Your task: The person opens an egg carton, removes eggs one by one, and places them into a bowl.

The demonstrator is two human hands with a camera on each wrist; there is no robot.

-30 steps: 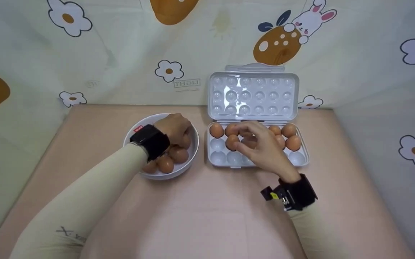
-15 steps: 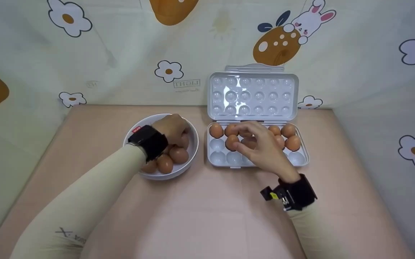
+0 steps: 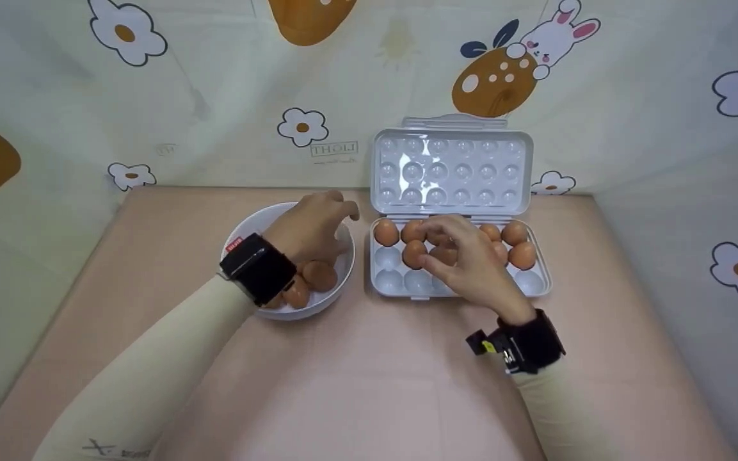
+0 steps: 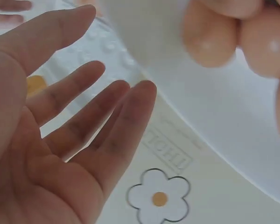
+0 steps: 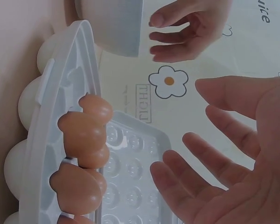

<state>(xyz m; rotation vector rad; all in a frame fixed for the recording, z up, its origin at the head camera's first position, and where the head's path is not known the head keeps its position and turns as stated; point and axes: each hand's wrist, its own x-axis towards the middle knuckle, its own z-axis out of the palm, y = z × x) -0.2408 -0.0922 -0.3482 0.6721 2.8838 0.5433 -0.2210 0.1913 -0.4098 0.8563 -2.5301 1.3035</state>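
Note:
My left hand is over the far right side of a white bowl holding several brown eggs. In the left wrist view its fingers are spread beside the bowl's rim, and the palm is bare. My right hand hovers over an opened egg box, with loosely bent fingers that grip nothing in the right wrist view. Brown eggs sit in the box's back and middle rows, partly hidden behind this hand. Bare cups show in the front row and at the middle row's left end.
The box's clear-white lid leans upright at the back against a patterned cloth wall. A pinkish cloth covers the table. Wrist straps with cameras sit on both forearms.
My left hand has risen from among the eggs in the bowl, its curled fingers spreading out toward the far right rim. The right hand stays put over the egg box.

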